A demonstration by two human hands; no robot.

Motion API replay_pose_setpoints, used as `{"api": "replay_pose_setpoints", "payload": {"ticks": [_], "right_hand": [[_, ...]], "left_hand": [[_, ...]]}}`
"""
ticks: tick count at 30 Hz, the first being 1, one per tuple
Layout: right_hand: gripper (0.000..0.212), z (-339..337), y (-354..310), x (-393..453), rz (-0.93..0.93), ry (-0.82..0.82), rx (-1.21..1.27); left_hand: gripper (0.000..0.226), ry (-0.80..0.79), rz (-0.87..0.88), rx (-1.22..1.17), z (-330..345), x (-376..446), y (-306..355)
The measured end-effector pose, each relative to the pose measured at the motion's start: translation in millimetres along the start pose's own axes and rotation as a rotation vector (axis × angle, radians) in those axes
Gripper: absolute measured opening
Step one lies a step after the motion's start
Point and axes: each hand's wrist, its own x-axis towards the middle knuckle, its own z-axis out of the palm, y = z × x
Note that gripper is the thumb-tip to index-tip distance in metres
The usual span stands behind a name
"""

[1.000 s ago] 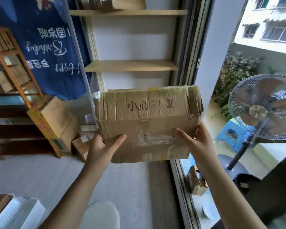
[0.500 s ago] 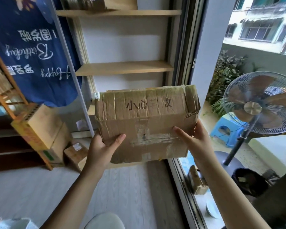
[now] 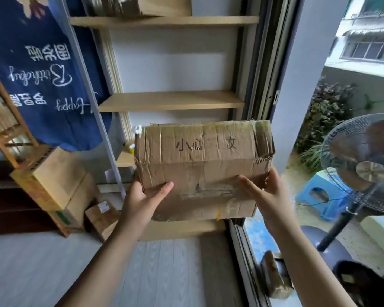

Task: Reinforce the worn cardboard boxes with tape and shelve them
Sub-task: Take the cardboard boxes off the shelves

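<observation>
- While the worn, creased brown cardboard box (image 3: 200, 169) hangs in mid-air between both hands, level with the lower shelves, only its bottom corners are supported.
- Left hand (image 3: 142, 200) cups the lower left corner, thumb on the front face; its other fingers are hidden behind, so their curl cannot be told.
- Right hand (image 3: 264, 196) holds the lower right corner, thumb (image 3: 248, 185) flat on the front.
- Soft, torn card under the fingers could buckle and let the box slip.
- Beyond the fingers, the pale wooden shelf board (image 3: 171, 100) could catch the box's top edge on the way in.

left hand (image 3: 142, 198), right hand (image 3: 268, 196), both raised, gripping
</observation>
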Motion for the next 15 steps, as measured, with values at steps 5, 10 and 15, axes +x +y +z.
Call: {"api": "replay_pose_setpoints", "payload": {"ticks": [5, 10, 15], "right_hand": [[0.048, -11, 24, 53, 0.005, -0.03, 0.023], [0.052, -19, 44, 96, 0.005, -0.041, 0.033], [0.053, -19, 61, 129, 0.008, -0.068, 0.036]], "left_hand": [[0.06, -0.002, 0.003, -0.023, 33, 42, 2], [0.05, 0.014, 0.002, -0.062, 58, 76, -3], [0.057, 0.036, -0.019, -0.075, 73, 106, -10]]}}
